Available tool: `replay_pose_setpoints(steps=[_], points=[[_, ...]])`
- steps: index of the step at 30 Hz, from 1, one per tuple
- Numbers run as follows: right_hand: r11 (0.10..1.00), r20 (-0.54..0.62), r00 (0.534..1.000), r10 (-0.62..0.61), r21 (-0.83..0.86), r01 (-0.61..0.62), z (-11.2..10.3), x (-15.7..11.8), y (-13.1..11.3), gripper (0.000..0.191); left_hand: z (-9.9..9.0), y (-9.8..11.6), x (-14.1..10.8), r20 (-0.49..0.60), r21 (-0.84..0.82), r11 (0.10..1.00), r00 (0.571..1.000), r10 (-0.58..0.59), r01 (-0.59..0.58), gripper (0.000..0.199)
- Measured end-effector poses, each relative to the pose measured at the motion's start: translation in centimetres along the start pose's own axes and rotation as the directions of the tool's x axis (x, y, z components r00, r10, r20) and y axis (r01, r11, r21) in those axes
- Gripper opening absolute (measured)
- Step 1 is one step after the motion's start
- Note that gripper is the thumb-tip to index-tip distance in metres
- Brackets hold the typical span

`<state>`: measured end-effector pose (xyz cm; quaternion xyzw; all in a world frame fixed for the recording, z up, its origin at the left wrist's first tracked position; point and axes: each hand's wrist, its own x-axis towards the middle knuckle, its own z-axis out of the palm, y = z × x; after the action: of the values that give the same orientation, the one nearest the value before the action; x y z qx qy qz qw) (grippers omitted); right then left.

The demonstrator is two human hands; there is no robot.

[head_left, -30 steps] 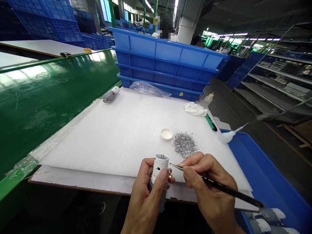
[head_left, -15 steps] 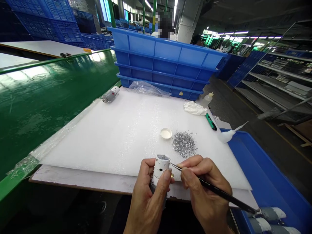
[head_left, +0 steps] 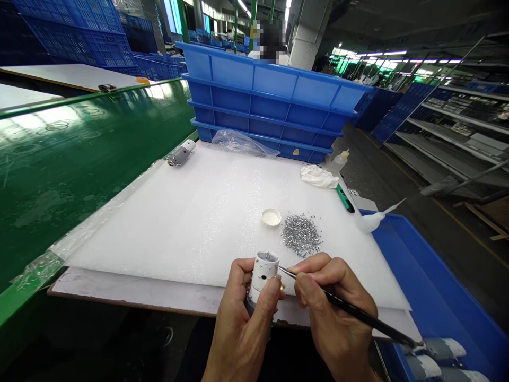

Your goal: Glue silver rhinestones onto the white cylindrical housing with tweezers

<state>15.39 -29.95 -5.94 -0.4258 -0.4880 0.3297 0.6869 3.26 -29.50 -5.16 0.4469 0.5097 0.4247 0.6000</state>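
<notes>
My left hand point(head_left: 248, 323) is wrapped round a white and grey cylinder point(head_left: 264, 273), held upright near the front edge of the table. Dark marks and small studs dot its white side. My right hand point(head_left: 338, 313) pinches a thin black tool point(head_left: 358, 313), whose metal tip meets the right side of the cylinder near its top rim. Just beyond my hands, a pile of small silvery pieces point(head_left: 302, 235) lies on the white foam sheet point(head_left: 191, 223). Left of the pile is a small round dish point(head_left: 271, 217) with whitish content.
Stacked blue crates point(head_left: 266, 106) stand at the back, with a clear plastic bag before them. A similar cylinder point(head_left: 182, 154) lies back left. White cloth point(head_left: 318, 176), a green knife point(head_left: 344, 199) and bottles line the right. A blue bin point(head_left: 433, 265) holds more cylinders.
</notes>
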Motion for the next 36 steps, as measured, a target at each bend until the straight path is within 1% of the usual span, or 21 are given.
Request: replay_pose_setpoints(steps=[4,7,9,11,13,15,18,23,29,34,35,36], points=[[1.000,-0.012,1.000,-0.002,-0.013,0.002,0.2,0.0,0.0,0.016,0.0,0.0,-0.1,-0.019,-0.007,1.000,1.000,-0.006,0.006,0.020],[0.999,-0.029,0.999,-0.014,-0.031,0.013,0.4,-0.1,0.0,0.016,0.1,0.0,-0.2,-0.081,0.039,0.999,0.996,0.028,-0.025,0.018],[0.998,-0.044,0.999,-0.025,-0.061,0.022,0.4,-0.1,0.0,0.017,0.3,-0.1,-0.2,-0.160,0.125,0.990,0.983,0.088,-0.069,0.016],[0.995,-0.051,0.998,-0.034,-0.098,0.028,0.3,-0.3,0.0,0.017,0.5,-0.2,-0.3,-0.238,0.229,0.967,0.957,0.165,-0.110,0.015],[0.991,-0.027,0.999,-0.036,-0.128,0.032,0.1,-0.5,0.1,0.017,0.6,-0.3,-0.3,-0.281,0.313,0.938,0.928,0.244,-0.152,0.015],[0.988,-0.007,0.999,-0.036,-0.148,0.035,0.0,-0.7,0.2,0.017,0.5,-0.3,-0.3,-0.282,0.385,0.906,0.912,0.298,-0.177,0.015],[0.985,-0.017,0.999,-0.031,-0.171,0.027,0.2,-0.9,0.0,0.018,0.2,-0.2,-0.2,-0.263,0.468,0.865,0.905,0.334,-0.183,0.017],[0.980,-0.089,0.995,-0.041,-0.197,0.023,1.1,-0.7,-0.7,0.020,-0.2,-0.2,0.1,-0.261,0.525,0.828,0.888,0.379,-0.199,0.017],[0.966,-0.062,0.995,-0.078,-0.250,0.061,1.4,-0.6,-0.9,0.018,-0.7,-0.9,0.8,-0.219,0.599,0.768,0.877,0.428,-0.225,0.016],[0.950,-0.033,0.993,-0.111,-0.299,0.096,1.1,-0.9,-0.6,0.017,-1.4,-2.1,1.5,-0.157,0.645,0.676,0.804,0.574,-0.357,0.013],[0.948,-0.023,0.993,-0.116,-0.303,0.103,1.0,-0.9,-0.6,0.017,-1.4,-2.3,1.5,-0.154,0.644,0.671,0.797,0.584,-0.367,0.013],[0.946,-0.012,0.993,-0.115,-0.308,0.106,0.9,-1.0,-0.5,0.017,-1.5,-2.4,1.5,-0.156,0.642,0.674,0.799,0.581,-0.365,0.013]])
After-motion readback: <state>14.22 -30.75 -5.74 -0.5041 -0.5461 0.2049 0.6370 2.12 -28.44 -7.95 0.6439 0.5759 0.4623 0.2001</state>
